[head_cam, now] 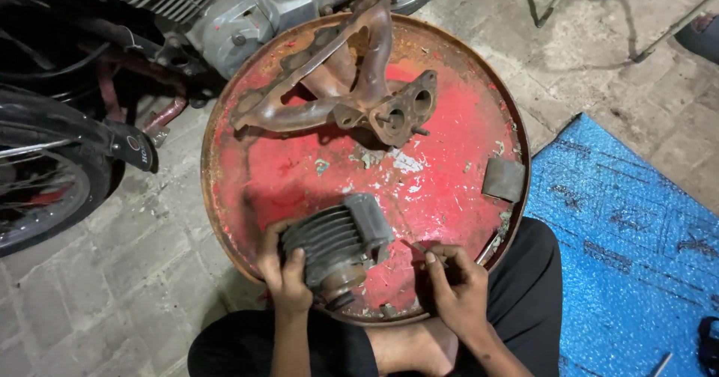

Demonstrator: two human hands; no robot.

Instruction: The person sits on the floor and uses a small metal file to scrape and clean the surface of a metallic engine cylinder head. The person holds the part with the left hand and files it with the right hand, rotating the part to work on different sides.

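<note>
A grey finned engine cylinder (337, 238) lies on its side near the front of a round, rusty red drum lid (449, 197). My left hand (284, 272) grips the cylinder's left side, thumb over the fins. My right hand (458, 283) rests on the lid just right of the cylinder, fingers pinched on a small thin dark object that I cannot make out. A rusty exhaust manifold (352, 85) with a two-hole flange lies across the far half of the lid.
A flat grey square piece (503, 178) sits at the lid's right edge. A motorcycle engine (240, 10) and wheel (45, 182) stand at the upper left. A blue textured mat (629, 250) covers the paved floor at the right. My legs in dark trousers (524, 302) flank the drum.
</note>
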